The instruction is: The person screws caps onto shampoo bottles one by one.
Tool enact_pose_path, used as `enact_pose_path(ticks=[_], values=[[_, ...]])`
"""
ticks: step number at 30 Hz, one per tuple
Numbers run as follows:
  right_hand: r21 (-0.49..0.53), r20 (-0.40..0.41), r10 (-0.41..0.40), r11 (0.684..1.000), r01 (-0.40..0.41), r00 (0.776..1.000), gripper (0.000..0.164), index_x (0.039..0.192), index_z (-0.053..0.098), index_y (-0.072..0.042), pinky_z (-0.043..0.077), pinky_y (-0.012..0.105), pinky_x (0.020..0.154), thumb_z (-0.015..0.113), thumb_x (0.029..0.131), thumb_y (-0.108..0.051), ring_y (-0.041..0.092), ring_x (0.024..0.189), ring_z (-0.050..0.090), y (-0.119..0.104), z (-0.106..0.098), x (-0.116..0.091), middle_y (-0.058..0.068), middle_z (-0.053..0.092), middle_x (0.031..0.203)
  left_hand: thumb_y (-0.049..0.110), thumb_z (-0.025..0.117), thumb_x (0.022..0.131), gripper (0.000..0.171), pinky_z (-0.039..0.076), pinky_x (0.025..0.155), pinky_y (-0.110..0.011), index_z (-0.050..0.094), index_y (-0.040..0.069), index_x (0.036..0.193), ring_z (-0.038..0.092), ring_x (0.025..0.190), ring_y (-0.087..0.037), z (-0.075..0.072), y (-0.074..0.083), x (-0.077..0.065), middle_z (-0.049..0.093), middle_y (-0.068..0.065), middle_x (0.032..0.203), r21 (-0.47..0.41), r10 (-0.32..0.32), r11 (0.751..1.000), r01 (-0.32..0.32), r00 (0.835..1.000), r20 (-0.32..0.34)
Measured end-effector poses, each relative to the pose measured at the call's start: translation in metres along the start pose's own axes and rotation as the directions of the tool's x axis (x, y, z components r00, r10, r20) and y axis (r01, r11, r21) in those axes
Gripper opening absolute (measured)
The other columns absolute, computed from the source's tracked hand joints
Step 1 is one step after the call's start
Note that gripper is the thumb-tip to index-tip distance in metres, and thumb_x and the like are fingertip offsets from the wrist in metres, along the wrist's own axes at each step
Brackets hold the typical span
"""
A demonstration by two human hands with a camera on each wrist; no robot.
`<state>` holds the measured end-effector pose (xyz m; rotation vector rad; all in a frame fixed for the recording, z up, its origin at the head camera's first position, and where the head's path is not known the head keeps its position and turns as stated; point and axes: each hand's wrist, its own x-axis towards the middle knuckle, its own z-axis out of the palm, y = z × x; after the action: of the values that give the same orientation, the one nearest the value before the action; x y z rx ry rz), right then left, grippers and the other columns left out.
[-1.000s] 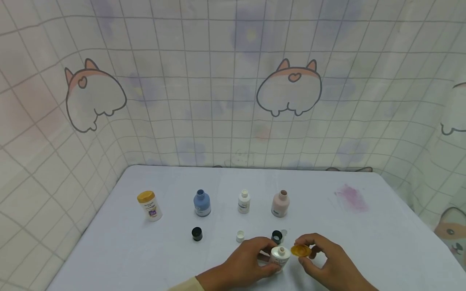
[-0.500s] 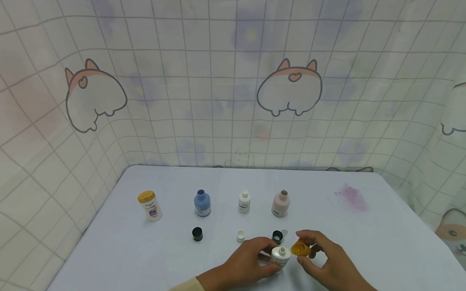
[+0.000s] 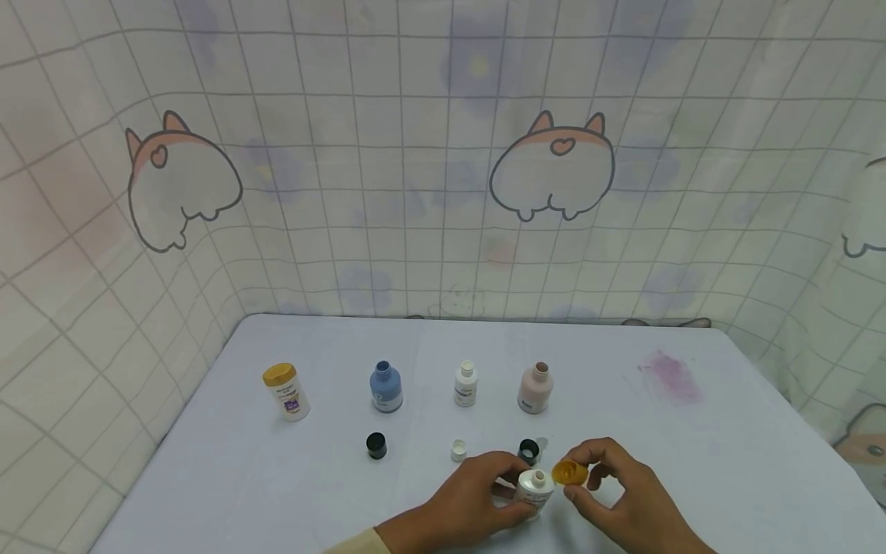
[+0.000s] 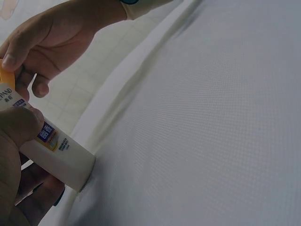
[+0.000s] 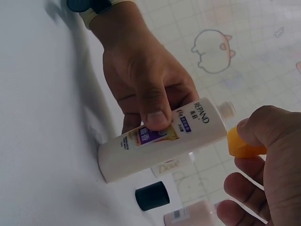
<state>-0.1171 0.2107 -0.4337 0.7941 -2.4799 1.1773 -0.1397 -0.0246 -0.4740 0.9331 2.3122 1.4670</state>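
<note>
My left hand (image 3: 471,500) grips a white bottle (image 3: 536,492) around its body, near the front of the table. Its narrow neck is uncapped, and in the right wrist view the label on the bottle (image 5: 162,136) reads REPAND. Beside the neck, my right hand (image 3: 626,492) pinches an orange-yellow cap (image 3: 569,472) between thumb and fingers, its hollow side showing in the head view. From the right wrist view the cap (image 5: 242,142) sits just off the neck. Behind the bottle lies a dark cap (image 3: 528,452).
Uncapped blue (image 3: 385,388), small white (image 3: 466,385) and pink (image 3: 535,390) bottles stand in a row farther back. A black cap (image 3: 376,445) and a white cap (image 3: 458,450) lie before them. At left stands a white bottle with a yellow cap (image 3: 279,375). A pink stain (image 3: 670,377) marks the table.
The orange-yellow cap has tilted in my right hand, its hollow side showing more, and has shifted slightly up and left. My left hand and the white bottle have hardly moved.
</note>
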Motion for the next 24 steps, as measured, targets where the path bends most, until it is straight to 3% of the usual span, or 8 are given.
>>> enact_pose_path(ticks=[9, 17, 24], values=[[-0.001, 0.008, -0.020, 1.000, 0.020, 1.000, 0.046, 0.109, 0.057, -0.020, 0.049, 0.023, 0.060, 0.080, 0.073, -0.003, 0.006, 0.072, 0.053, 0.0002, -0.0010, 0.0009, -0.009, 0.060, 0.102, 0.031, 0.068, 0.086, 0.035, 0.049, 0.083, -0.016, 0.054, 0.023, 0.117, 0.055, 0.101, 0.003, 0.0005, -0.0013, 0.0008, 0.055, 0.016, 0.110, -0.012, 0.021, 1.000, -0.021, 1.000, 0.001], [0.015, 0.081, -0.032, 0.999, 0.031, 0.996, 0.042, 0.120, 0.057, -0.025, 0.050, 0.022, 0.063, 0.074, 0.082, -0.014, 0.006, 0.076, 0.054, 0.0013, -0.0041, 0.0029, -0.011, 0.059, 0.106, 0.031, 0.068, 0.087, 0.035, 0.049, 0.083, -0.016, 0.053, 0.023, 0.117, 0.055, 0.102, 0.002, 0.0013, -0.0040, 0.0013, 0.055, 0.016, 0.111, -0.012, 0.035, 0.999, -0.035, 0.999, 0.003], [0.021, 0.027, -0.073, 0.997, 0.073, 0.997, 0.051, 0.120, 0.056, -0.018, 0.050, 0.022, 0.060, 0.078, 0.076, -0.005, 0.006, 0.076, 0.055, 0.0015, 0.0005, 0.0050, -0.009, 0.059, 0.102, 0.031, 0.068, 0.086, 0.035, 0.049, 0.082, -0.016, 0.054, 0.023, 0.117, 0.055, 0.101, 0.002, 0.0015, -0.0045, 0.0010, 0.055, 0.016, 0.110, -0.003, 0.026, 1.000, -0.026, 1.000, -0.005]])
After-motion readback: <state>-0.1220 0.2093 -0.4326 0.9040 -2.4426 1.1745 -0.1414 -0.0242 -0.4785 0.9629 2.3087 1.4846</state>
